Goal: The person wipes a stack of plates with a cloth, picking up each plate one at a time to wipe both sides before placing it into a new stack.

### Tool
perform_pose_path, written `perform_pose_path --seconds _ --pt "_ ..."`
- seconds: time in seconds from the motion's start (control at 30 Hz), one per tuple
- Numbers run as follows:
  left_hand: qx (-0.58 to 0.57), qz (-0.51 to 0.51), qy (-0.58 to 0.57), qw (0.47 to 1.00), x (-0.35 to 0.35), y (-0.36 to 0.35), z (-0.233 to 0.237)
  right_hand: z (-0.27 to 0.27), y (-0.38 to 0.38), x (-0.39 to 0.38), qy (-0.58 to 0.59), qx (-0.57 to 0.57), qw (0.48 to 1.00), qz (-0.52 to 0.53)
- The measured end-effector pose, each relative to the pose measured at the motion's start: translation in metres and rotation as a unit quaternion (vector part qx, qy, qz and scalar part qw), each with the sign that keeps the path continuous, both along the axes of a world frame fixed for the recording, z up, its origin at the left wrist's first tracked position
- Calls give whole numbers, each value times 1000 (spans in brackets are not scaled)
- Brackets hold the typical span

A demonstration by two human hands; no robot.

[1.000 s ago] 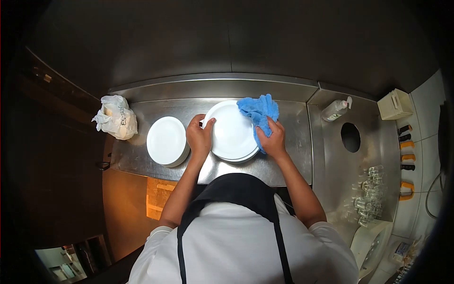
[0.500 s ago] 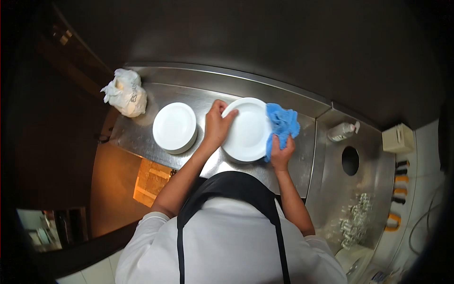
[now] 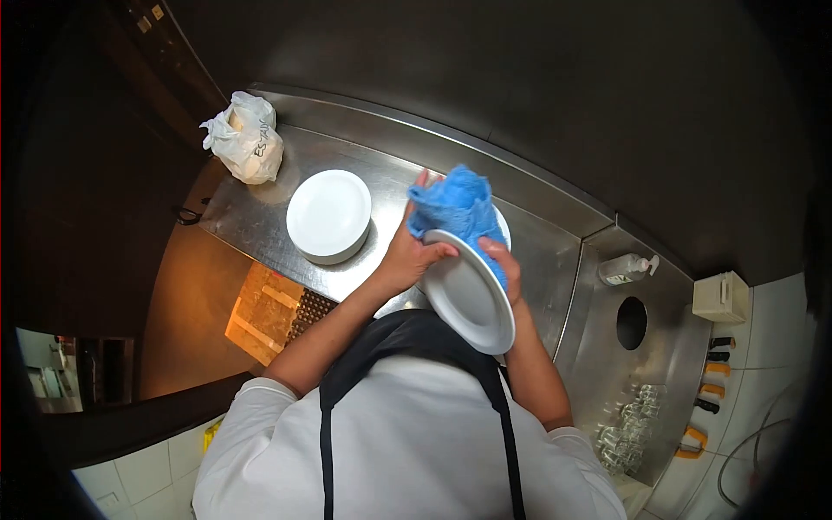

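A white plate (image 3: 472,299) is raised off the steel counter and tilted up on edge in front of my apron. My left hand (image 3: 407,260) grips its left rim, thumb on the near face. My right hand (image 3: 504,267) is closed on a blue cloth (image 3: 459,204), pressed against the plate's far side; part of the cloth bunches above the rim near my left fingers. Behind the cloth, the white edge of another plate (image 3: 504,227) shows, mostly hidden. To the left, a stack of white plates (image 3: 329,212) stands on the counter.
A knotted white plastic bag (image 3: 251,143) sits at the counter's left end. On the right are a spray bottle (image 3: 626,269), a round hole (image 3: 632,323) in the steel and several glasses (image 3: 631,433). Knives (image 3: 716,368) line the right wall by a cream box (image 3: 721,296).
The plate has been lifted and tipped up toward my body. The blue cloth has moved left, from the plate's right edge to behind its upper rim.
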State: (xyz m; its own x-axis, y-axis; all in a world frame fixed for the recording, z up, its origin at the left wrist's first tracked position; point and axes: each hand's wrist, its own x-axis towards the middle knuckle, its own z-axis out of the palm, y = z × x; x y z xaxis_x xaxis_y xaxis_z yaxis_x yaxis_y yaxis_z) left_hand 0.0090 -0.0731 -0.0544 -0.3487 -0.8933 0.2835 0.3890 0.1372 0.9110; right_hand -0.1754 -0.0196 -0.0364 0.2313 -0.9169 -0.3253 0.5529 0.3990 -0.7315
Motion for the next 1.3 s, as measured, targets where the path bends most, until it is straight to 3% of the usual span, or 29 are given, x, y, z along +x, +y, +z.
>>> perform_pose_path --seconds 0.03,0.13,0.17,0.27,0.3,0.43,0.63,0.7,0.73,0.8,0.87,0.93,1.0,1.07,1.13,1.23,1.3 --pt "-12 42 1 999 3 4 9 18 3 14 -56 10 998 25" --pt "-60 110 3 992 10 12 17 -25 10 5 -11 17 994 109" --pt "-111 176 13 978 10 13 18 -26 23 6 16 40 995 91" --pt "-98 91 -122 984 30 8 2 -27 54 -2 58 48 995 59" --pt "4 111 -119 987 30 17 3 -26 63 -9 67 41 995 55" --pt "39 163 -67 984 38 10 -16 -11 87 -26 88 -2 996 27" --pt "81 16 -168 982 40 4 8 37 69 -8 117 -161 973 -117" --pt "94 -48 -134 985 37 1 21 12 36 -17 -31 -130 991 -6" --pt "78 -24 -114 990 35 4 22 3 26 -20 -104 -114 987 49" --pt "41 24 -73 996 33 7 25 24 26 26 74 54 996 -11" --pt "44 23 -39 998 40 5 18 29 23 42 186 90 978 -18" --pt "31 38 46 998 45 11 13 0 35 32 231 2 972 33" --pt "47 24 9 999 62 13 10 -30 54 17 271 -79 955 87" --pt "94 -17 -24 995 78 14 5 -31 61 0 273 -95 947 137" --pt "115 30 -28 993 81 17 -4 -10 62 -16 238 -45 953 180" --pt "184 44 -25 982 91 18 -10 27 78 -14 153 -61 982 97" --pt "196 18 -37 980 91 16 -6 46 72 8 153 -146 977 9"
